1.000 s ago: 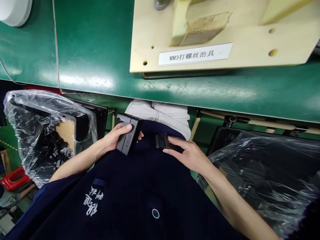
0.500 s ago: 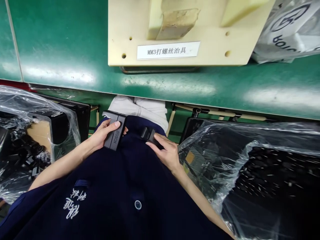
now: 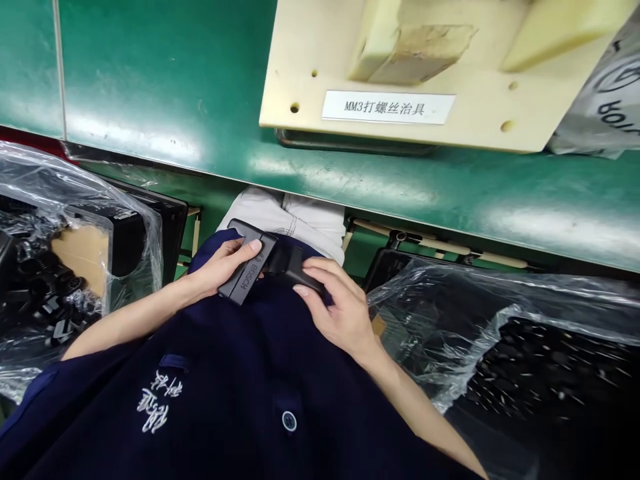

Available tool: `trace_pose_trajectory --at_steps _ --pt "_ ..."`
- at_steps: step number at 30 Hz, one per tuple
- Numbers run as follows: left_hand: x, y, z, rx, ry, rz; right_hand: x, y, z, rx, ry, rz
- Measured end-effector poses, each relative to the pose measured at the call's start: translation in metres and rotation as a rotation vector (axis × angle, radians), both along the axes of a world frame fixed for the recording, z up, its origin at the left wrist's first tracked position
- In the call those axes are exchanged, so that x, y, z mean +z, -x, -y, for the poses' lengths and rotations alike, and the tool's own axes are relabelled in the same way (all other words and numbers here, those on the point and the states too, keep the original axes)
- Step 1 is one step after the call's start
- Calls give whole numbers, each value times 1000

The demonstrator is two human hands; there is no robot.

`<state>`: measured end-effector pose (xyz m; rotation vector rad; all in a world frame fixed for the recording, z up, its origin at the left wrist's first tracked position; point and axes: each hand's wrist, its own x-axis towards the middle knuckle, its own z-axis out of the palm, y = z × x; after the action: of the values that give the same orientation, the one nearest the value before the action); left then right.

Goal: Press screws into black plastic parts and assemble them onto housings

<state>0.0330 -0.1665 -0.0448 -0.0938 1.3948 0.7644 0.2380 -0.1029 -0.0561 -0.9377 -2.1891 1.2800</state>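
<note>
A flat black case marked BOSCH (image 3: 249,270) is held over my lap, tilted, its lettered face up. My left hand (image 3: 227,267) is closed round its left side with the thumb on top. Between thumb and fingers of my right hand (image 3: 340,300) is a smaller black plastic piece (image 3: 301,272). The left end of that piece is close against the right side of the case; dark cloth behind makes it hard to tell whether they touch.
The green bench (image 3: 170,100) carries a cream fixture block (image 3: 300,80) with a printed label (image 3: 390,107). A printed plastic bag (image 3: 595,120) lies at its right. Plastic-lined bins of black parts stand on my left (image 3: 55,287) and right (image 3: 550,367).
My hands have come together, bringing the smaller black piece up to the right side of the BOSCH case. The case has tilted further, and the view has shifted a little left.
</note>
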Motion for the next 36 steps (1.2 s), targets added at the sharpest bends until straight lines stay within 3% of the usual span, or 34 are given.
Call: trace_pose_trajectory --at_steps 3,5,8,12,16,21,29,32,36 --pt "2 0 5 -26 -58 -32 2 19 -5 172 -197 28" --pt "2 2 8 -38 -81 -65 -1 26 -4 247 -242 83" --pt "1 4 12 -69 -98 -67 -6 30 -2 279 -162 279" --pt "2 5 10 -112 -117 -66 -9 32 -7 421 68 640" --pt "3 6 4 -68 -66 -21 -1 31 -14 409 187 602" --pt "10 3 -2 -35 2 51 10 30 -12 354 19 577" --pt "15 -15 -4 -111 28 -146 25 46 -21 606 -126 765" --pt "13 -17 -1 -75 67 -220 30 53 -27 659 -148 772" --pt "9 -18 1 -6 208 -170 24 59 -30 740 -232 816"
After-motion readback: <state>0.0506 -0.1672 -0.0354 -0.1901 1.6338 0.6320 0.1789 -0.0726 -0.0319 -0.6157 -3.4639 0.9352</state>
